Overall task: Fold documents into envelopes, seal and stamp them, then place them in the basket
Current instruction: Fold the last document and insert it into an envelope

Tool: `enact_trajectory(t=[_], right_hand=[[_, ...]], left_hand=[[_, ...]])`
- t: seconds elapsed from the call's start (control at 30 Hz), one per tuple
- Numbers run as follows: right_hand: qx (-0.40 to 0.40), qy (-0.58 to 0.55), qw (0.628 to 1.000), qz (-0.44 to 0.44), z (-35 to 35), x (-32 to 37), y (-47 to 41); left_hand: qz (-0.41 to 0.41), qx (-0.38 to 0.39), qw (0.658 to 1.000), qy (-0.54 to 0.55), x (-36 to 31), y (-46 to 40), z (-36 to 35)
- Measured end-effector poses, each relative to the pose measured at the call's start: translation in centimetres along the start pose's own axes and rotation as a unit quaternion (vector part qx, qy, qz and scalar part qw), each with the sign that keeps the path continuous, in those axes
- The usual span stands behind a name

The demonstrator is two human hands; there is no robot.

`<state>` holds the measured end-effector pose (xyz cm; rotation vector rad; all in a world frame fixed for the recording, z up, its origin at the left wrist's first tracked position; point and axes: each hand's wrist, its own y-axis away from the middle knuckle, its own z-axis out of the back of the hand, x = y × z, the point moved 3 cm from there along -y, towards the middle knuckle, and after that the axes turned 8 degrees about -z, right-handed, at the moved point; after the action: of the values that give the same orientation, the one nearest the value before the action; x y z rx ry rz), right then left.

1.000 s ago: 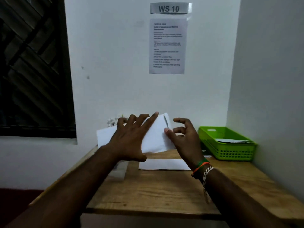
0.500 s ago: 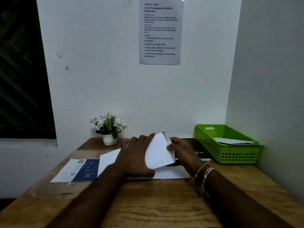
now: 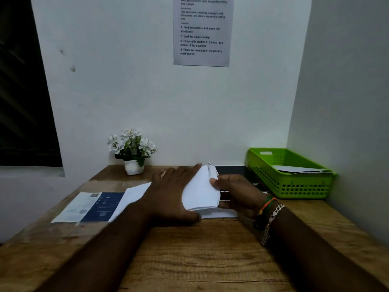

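Moved: folded white paper sheet [image 3: 200, 192] lowered to wooden worktop [image 3: 200, 260] | left hand [image 3: 170, 192]: flat, fingers straight, pressing sheet | right hand [image 3: 237, 192]: fingers pinching sheet's right edge

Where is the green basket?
In the head view, the basket sits at the far right corner of the table, just right of the right hand that holds the paper.

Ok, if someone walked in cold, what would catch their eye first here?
The two hands, centre, on a white folded sheet: the left hand presses flat on it, the right hand pinches its right edge. Then the bright green basket at far right, papers inside, and the white flowers at the back.
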<state>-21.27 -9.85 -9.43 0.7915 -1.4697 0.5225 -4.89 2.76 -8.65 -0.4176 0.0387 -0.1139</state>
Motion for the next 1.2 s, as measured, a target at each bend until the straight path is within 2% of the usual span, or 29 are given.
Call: enact_trajectory(t=[0.23,0.4,0.6,0.8,0.9,1.2], right_hand=[[0.051,-0.055,0.997,-0.027,-0.5,0.0,-0.1],[0.072,-0.083,0.993,-0.053,-0.8,0.0,0.0],[0.036,0.023,0.999,0.018,-0.9,0.1,0.2],[-0.07,0.105,0.987,0.1,-0.6,0.0,-0.1],[-0.098,0.127,0.977,0.141,-0.4,0.3,0.0],[-0.069,0.121,0.984,0.113,-0.2,0.0,-0.6]], left_hand=[[0.005,0.005,1.0,0.023,0.0,0.0,0.2],[0.0,-0.018,0.999,0.038,-0.3,0.1,0.5],[-0.014,-0.01,1.0,0.012,-0.3,0.1,0.4],[-0.042,-0.007,0.997,-0.071,-0.7,-0.3,0.1],[-0.05,-0.015,0.993,-0.104,-0.8,-0.4,0.1],[-0.024,0.014,0.997,-0.07,-0.1,-0.2,-0.6]])
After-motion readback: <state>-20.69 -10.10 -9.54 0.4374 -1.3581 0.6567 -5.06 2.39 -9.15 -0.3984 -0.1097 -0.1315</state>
